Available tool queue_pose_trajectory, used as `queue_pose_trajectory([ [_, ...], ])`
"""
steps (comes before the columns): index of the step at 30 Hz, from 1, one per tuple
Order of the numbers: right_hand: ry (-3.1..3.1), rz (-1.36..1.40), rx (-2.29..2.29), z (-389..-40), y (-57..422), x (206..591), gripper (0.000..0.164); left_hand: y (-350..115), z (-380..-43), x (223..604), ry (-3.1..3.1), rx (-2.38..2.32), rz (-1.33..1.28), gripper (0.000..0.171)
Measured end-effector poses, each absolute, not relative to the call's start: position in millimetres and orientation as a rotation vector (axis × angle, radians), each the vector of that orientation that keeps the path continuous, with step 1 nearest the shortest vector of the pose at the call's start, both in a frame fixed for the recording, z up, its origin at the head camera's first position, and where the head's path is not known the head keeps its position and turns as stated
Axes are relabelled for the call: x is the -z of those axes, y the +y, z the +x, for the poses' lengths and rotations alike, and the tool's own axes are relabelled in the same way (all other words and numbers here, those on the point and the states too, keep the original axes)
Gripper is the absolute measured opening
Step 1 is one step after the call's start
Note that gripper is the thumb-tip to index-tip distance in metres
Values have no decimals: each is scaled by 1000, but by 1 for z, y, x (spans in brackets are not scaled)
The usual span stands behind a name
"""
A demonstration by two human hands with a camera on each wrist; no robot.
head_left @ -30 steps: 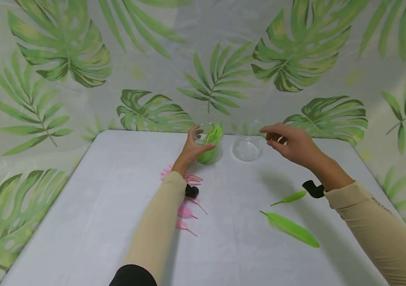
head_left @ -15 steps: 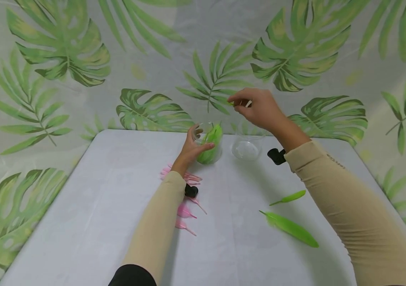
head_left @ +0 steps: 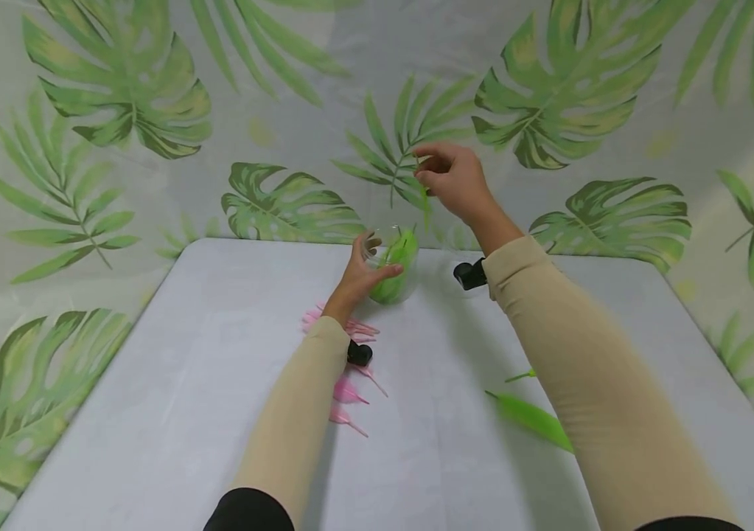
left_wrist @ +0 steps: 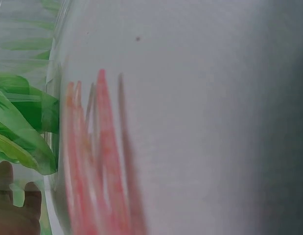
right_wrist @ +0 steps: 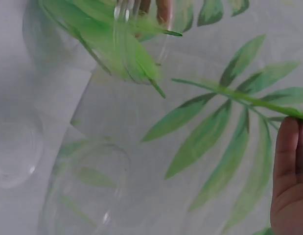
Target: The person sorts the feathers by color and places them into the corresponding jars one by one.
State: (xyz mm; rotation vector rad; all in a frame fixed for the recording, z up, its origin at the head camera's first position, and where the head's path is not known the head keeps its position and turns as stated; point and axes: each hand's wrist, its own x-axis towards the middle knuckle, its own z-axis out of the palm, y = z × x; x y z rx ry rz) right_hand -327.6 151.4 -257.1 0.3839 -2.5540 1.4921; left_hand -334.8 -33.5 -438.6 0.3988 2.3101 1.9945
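Plainly, the leaf-print backdrop (head_left: 284, 129) fills the rear, and before it spreads the white surface (head_left: 151, 369), its far edge running just behind the jars and its side edges slanting outward toward the viewer. A wide stretch of white lies between the left sleeve (head_left: 297, 405) and the left edge; a narrower lane runs between the pink and the loose green feathers. The right sleeve (head_left: 589, 354) crosses the other side. Of the hands, the left hand (head_left: 362, 279) grips the feather-filled jar (head_left: 411, 282) near the far edge, while the right hand (head_left: 458, 181) pinches a green feather (head_left: 426, 208) above and right of that jar's mouth, apart from the rim. The second clear jar (right_wrist: 53, 166) stands beside it. Pink feathers (head_left: 348, 391) lie by the left forearm, two loose green feathers (head_left: 529, 419) partly behind the right sleeve. Compared with half a second ago, the right hand has shifted slightly left and up, its feather now hangs downward, and its forearm covers more of the second jar; the left hand keeps its hold.
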Motion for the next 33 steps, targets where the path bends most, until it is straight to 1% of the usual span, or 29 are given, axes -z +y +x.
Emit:
queue_pose_trajectory([
  [7,-2575,365,-1552,-334,135,280,29,-33,-338,437,2294,-2000,391,98],
  [15,-2458,388,-1671,-335,117,309,22,-34,-339,442,2272,-2012,354,99],
  [20,-2382,395,-1678,-336,112,316,28,-34,-338,441,2282,-2023,326,98],
  [24,-2324,326,-1631,-336,114,318,33,-32,-336,440,2302,-2020,354,97],
  [30,-2281,294,-1673,-337,117,321,29,-33,-333,438,2344,-2010,332,99],
  [33,-2353,289,-1704,-337,117,328,28,-33,-333,438,2314,-2018,333,96],
])
